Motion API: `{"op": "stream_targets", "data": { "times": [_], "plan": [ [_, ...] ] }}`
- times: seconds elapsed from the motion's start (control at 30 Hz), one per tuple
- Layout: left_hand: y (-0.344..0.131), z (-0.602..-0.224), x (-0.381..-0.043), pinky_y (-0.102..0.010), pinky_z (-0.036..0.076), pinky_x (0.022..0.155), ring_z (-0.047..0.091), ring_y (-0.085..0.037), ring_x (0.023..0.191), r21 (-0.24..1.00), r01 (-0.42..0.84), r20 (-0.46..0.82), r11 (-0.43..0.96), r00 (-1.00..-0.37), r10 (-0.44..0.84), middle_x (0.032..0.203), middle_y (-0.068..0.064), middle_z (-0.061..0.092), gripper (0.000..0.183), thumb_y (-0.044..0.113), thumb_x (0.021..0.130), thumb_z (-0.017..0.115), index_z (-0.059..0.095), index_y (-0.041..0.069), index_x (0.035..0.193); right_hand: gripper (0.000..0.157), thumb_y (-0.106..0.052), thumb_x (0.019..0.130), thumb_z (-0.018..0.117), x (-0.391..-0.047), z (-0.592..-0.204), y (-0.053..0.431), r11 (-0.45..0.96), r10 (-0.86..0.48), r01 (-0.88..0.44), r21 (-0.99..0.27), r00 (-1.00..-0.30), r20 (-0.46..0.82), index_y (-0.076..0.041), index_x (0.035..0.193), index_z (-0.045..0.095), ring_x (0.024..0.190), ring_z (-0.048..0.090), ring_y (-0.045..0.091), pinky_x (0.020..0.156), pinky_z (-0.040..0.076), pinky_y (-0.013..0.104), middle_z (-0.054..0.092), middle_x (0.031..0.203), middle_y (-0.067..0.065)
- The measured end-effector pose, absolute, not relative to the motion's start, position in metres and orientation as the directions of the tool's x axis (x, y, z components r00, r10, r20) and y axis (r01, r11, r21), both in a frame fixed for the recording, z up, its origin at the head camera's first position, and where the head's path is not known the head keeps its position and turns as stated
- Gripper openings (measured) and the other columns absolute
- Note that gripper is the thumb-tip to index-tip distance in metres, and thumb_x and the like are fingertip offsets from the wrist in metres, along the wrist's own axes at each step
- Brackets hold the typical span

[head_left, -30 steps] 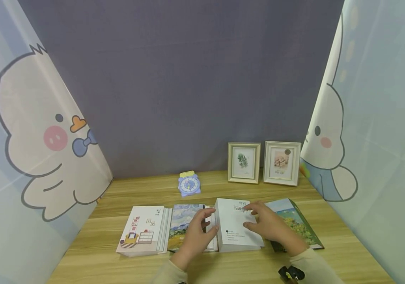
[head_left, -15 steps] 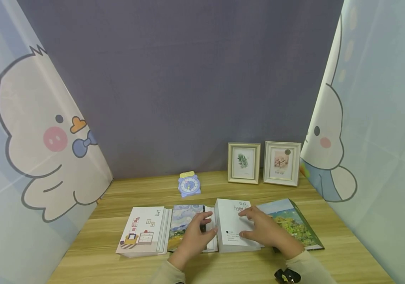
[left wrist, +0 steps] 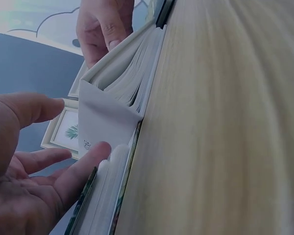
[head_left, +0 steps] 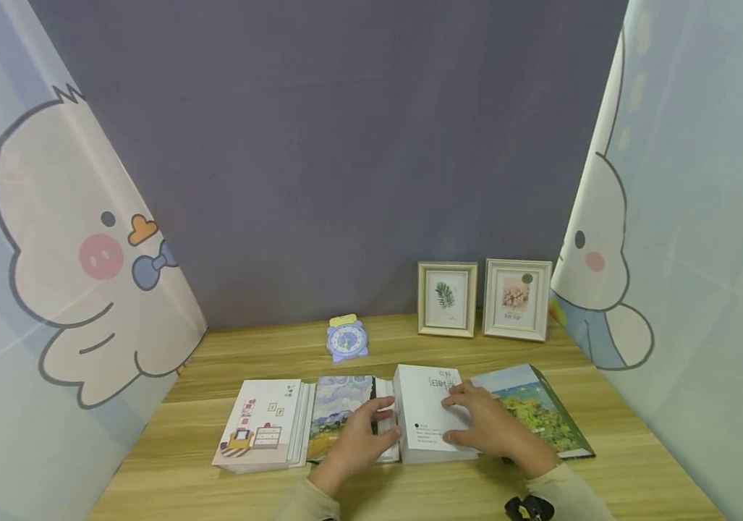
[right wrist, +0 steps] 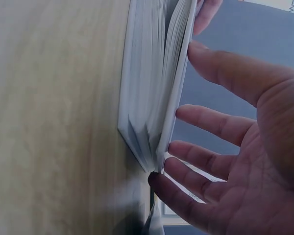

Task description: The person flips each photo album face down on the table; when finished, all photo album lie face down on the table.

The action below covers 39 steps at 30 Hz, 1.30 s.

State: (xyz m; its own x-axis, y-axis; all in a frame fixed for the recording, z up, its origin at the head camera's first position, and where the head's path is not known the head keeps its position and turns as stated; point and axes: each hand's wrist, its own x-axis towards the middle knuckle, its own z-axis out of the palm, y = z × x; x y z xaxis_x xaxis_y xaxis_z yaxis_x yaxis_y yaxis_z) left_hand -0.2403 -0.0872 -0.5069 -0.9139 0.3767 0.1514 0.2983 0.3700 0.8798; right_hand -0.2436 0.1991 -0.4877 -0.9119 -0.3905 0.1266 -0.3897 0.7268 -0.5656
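A thick white book [head_left: 419, 409] with printed lettering lies on the table between my hands. My right hand [head_left: 478, 420] rests its fingertips on the right part of its cover, fingers spread and slightly bent. In the right wrist view, the fingertips [right wrist: 179, 112] lie along the cover above the page block [right wrist: 149, 73]. My left hand [head_left: 361, 438] hovers over a book with a landscape painting cover [head_left: 338, 401], thumb and fingers apart, holding nothing. In the left wrist view, one fingertip [left wrist: 104, 149] is right at the white book's spine [left wrist: 108, 115].
At the left lies a book with a furniture drawing [head_left: 263, 423]. Another painted-cover book [head_left: 537, 409] lies angled at the right, partly behind my right hand. A blue clock [head_left: 347, 340] and two picture frames, one green-leaf [head_left: 447, 299] and one pink [head_left: 517, 299], stand behind.
My right hand has moved a little left and its fingertips have come down on the white book's cover. My left hand has barely shifted, its fingers slightly lower.
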Motion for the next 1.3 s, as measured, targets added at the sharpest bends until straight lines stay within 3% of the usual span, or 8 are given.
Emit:
{"op": "stream_targets", "data": {
  "times": [0.3,0.53,0.77,1.03,1.3],
  "plan": [
    [-0.0818,-0.5083,-0.2375,-0.046,0.058,0.096,0.065,-0.041,0.123,0.898,0.276,0.121,0.342,-0.903,0.413,0.132,-0.026,0.066,0.054,0.012,0.095,0.077,0.058,-0.005,0.142,0.057,-0.040,0.081,0.092,-0.2444,-0.4896,0.2016,0.729,-0.378,-0.379,-0.570,-0.917,0.126,-0.012,0.127,0.074,0.144,0.036,0.055,0.111,0.034,0.074,0.055,0.147,0.019],
    [-0.0815,-0.5091,-0.2363,-0.051,0.053,0.103,0.067,-0.037,0.121,0.873,0.301,0.126,0.383,-0.899,0.420,0.130,-0.022,0.069,0.051,0.013,0.094,0.078,0.061,-0.004,0.138,0.054,-0.044,0.081,0.091,-0.2457,-0.4919,0.2029,0.719,-0.384,-0.398,-0.569,-0.911,0.151,-0.016,0.123,0.074,0.125,0.055,0.037,0.099,0.049,0.063,0.057,0.132,0.005],
    [-0.0810,-0.5112,-0.2363,-0.052,0.050,0.107,0.065,-0.034,0.123,0.854,0.316,0.127,0.413,-0.897,0.424,0.132,-0.019,0.068,0.049,0.014,0.095,0.077,0.062,-0.004,0.138,0.056,-0.044,0.081,0.091,-0.2461,-0.4918,0.2025,0.718,-0.381,-0.391,-0.576,-0.913,0.146,-0.014,0.124,0.073,0.128,0.053,0.038,0.102,0.047,0.063,0.057,0.134,0.007],
    [-0.0821,-0.5101,-0.2375,-0.048,0.051,0.106,0.062,-0.040,0.128,0.907,0.270,0.111,0.323,-0.894,0.434,0.139,-0.025,0.061,0.052,0.005,0.093,0.077,0.058,-0.008,0.140,0.054,-0.044,0.082,0.090,-0.2456,-0.4911,0.2019,0.715,-0.380,-0.398,-0.574,-0.911,0.158,-0.016,0.125,0.073,0.127,0.054,0.037,0.100,0.048,0.062,0.057,0.131,0.003],
    [-0.0838,-0.5075,-0.2357,-0.044,0.052,0.104,0.050,-0.047,0.139,0.966,0.182,0.079,0.186,-0.886,0.457,0.150,-0.030,0.051,0.058,-0.002,0.092,0.076,0.054,-0.009,0.145,0.057,-0.043,0.084,0.089,-0.2462,-0.4929,0.2004,0.713,-0.370,-0.366,-0.598,-0.921,0.124,-0.014,0.129,0.071,0.132,0.051,0.040,0.102,0.047,0.065,0.055,0.141,0.011]
  ]
}}
